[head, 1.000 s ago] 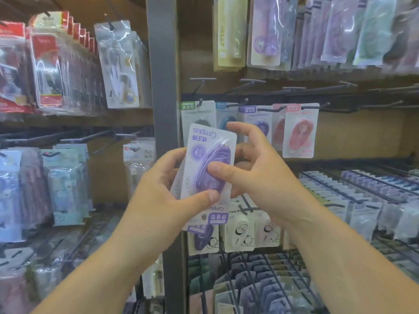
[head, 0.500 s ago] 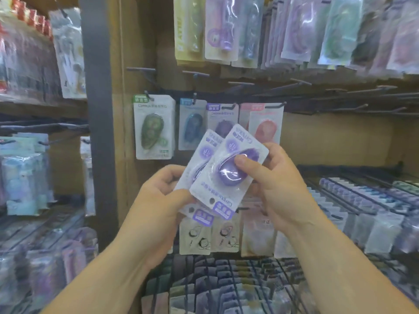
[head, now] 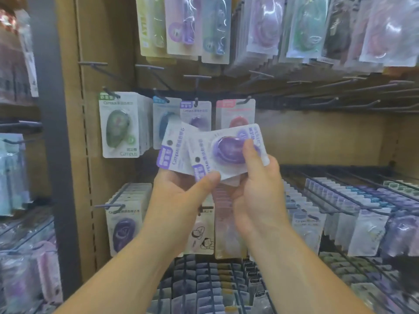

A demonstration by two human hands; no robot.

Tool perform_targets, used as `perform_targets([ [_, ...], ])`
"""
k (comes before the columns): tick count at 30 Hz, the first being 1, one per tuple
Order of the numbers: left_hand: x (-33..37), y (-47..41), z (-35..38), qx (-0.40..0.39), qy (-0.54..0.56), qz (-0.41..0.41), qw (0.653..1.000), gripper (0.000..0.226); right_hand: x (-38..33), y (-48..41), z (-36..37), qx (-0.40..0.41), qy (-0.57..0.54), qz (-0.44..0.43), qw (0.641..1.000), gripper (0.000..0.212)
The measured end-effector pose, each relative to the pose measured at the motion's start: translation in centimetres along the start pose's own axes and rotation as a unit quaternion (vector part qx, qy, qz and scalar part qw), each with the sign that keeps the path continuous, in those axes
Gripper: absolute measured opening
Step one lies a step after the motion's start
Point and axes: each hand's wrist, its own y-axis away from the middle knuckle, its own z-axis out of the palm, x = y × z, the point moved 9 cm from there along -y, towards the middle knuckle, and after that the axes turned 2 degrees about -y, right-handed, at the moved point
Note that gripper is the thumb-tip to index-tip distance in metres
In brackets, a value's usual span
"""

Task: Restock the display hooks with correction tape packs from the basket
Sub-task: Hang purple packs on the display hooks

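I hold a small fan of purple correction tape packs in front of the display. My left hand [head: 181, 196] grips the rear packs [head: 172, 152] from below, thumb on their lower edge. My right hand [head: 256, 186] pinches the front purple pack [head: 226, 152], which lies turned on its side, thumb over its blister. Behind them a row of hooks carries a green pack [head: 120, 125], a blue pack [head: 162, 116], a purple pack [head: 196, 112] and a red pack [head: 235, 112]. No basket is in view.
Bare hook prongs [head: 340, 96] jut out to the right of the red pack. Larger tape packs [head: 260, 28] hang above. Full rows of packs [head: 340, 207] fill the lower hooks at right and below. A dark upright post [head: 52, 155] stands at left.
The front purple pack has rotated from upright to lying sideways in my right hand. My view has shifted right, bringing the green pack and the wooden back panel into sight.
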Motion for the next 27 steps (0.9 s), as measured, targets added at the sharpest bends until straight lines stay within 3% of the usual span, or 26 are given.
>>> perform_targets([
  [4, -0.5, -0.7, -0.2, 0.033, 0.038, 0.003, 0.999, 0.028, 0.9, 0.4, -0.1, -0.029, 0.012, 0.015, 0.999, 0.028],
  [6, -0.6, -0.9, -1.0, 0.039, 0.034, -0.007, 0.999, 0.026, -0.3, -0.3, -1.1, -0.027, 0.095, -0.029, 0.995, 0.038],
  [9, -0.6, -1.4, -2.1, 0.022, 0.015, -0.031, 0.999, 0.023, -2.4, -1.5, -0.8, -0.11, 0.33, -0.111, 0.931, 0.064],
  [11, -0.8, -1.7, -2.8, 0.02, 0.01, -0.057, 0.998, 0.028, -3.0, -1.9, 0.1, -0.172, 0.43, -0.115, 0.879, 0.055],
  [14, -1.0, -2.1, -3.3, 0.016, 0.011, -0.084, 0.996, 0.036, -2.9, -2.0, 1.2, -0.223, 0.471, -0.097, 0.848, 0.028],
  [16, -0.9, -2.2, -2.9, -0.018, 0.056, -0.094, 0.994, 0.043, -2.5, -1.8, 1.6, -0.225, 0.461, -0.102, 0.852, 0.024],
  [18, -0.4, -2.1, -2.1, -0.066, 0.1, -0.096, 0.988, 0.054, -1.8, -1.7, 1.7, -0.213, 0.412, -0.085, 0.882, 0.026],
  [21, 0.0, -1.7, -2.0, -0.097, 0.069, -0.084, 0.989, 0.059, -1.1, -2.1, 1.6, -0.179, 0.335, -0.058, 0.923, 0.022],
  [27, 0.3, -1.8, -6.3, 0.012, -0.06, -0.076, 0.995, 0.034, -0.8, -3.4, 2.7, -0.182, 0.307, -0.048, 0.933, 0.019],
])
